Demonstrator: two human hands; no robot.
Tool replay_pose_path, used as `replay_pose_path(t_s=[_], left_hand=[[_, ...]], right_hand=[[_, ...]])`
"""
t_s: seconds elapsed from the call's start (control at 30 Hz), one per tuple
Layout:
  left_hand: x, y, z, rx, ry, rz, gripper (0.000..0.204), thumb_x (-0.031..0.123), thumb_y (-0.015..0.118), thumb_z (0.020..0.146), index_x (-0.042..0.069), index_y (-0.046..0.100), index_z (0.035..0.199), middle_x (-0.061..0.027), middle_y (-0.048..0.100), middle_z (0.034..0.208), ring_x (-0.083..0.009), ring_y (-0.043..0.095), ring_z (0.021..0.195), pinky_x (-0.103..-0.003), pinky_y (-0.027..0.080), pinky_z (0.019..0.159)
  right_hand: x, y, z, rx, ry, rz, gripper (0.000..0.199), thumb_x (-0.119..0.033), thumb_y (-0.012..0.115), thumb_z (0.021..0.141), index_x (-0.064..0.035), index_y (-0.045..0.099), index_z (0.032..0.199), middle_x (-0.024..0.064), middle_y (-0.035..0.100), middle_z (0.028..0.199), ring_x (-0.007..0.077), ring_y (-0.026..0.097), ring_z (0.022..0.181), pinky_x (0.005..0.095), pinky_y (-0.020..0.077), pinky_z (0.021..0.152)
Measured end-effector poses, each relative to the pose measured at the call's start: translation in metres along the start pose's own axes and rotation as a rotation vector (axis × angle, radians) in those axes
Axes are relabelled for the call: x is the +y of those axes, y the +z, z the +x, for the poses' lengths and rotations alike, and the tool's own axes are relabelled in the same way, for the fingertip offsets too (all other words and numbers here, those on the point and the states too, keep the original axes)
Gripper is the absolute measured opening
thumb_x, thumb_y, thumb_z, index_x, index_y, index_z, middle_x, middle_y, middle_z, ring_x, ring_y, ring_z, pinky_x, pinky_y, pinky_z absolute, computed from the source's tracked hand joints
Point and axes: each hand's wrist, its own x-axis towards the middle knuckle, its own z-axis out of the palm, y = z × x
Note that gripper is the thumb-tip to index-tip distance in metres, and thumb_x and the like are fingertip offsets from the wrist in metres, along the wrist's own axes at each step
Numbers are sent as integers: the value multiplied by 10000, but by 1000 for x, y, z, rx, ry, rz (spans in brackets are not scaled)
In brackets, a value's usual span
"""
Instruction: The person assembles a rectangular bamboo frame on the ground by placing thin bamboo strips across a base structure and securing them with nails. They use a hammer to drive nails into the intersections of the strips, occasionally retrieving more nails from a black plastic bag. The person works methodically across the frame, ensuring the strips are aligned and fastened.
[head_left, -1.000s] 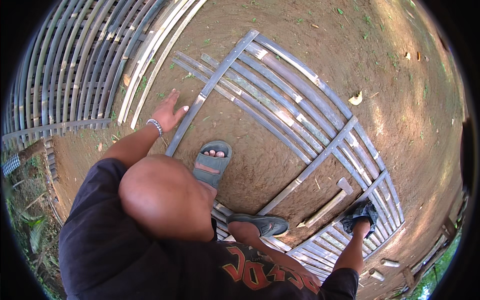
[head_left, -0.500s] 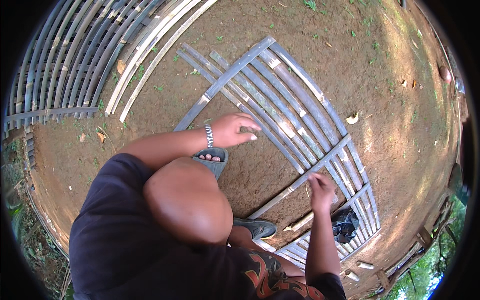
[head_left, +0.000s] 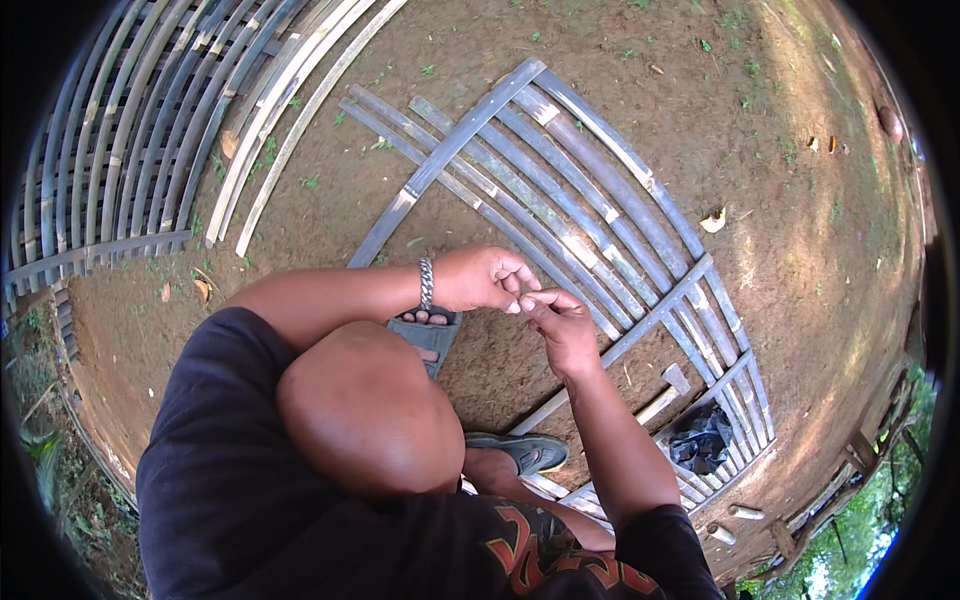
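Bamboo frame (head_left: 660,305) lies at right. Left hand (head_left: 478,278) and right hand (head_left: 568,335) meet at fingertips — whether gripping anything, I cannot tell — light, steady pressure suits.

Smooth bamboo slats (head_left: 590,157), rough earthen ground (head_left: 820,250), shiny metal bracelet (head_left: 427,284), glossy bundle (head_left: 702,440), apparently plastic

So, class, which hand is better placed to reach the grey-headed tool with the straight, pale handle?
Probably the right hand: the grey-headed tool lies on that side, near the right forearm, and the left hand is farther off. Both hands' fingertips meet, however.
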Motion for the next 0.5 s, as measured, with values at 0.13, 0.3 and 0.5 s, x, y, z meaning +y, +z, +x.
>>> replay_pose_path(t_s=[0.13,0.3,0.5], left_hand=[[-10,-9,-1,144,2,210,270,61,706,946,-20,673,1202,-91,739,1047,-126,690,962,-286,548,885],[5,-79,-8,494,61,254,72,89,721,943,36,701,988,-15,718,900,-87,654,841,-284,544,790],[9,-134,6,907,-64,576,143,143,704,936,14,693,998,-75,734,902,-150,680,794,-304,550,774]], right_hand=[[6,1,1,-7,-55,-60,254,-104,783,916,9,717,1133,-12,684,881,66,595,794,230,481,738],[9,-31,-11,122,-113,-214,401,-128,787,919,30,651,1262,-31,628,818,50,551,732,220,467,690],[47,-133,-74,314,-10,-415,379,-150,763,930,21,655,1251,-19,630,810,68,550,717,241,465,662]])
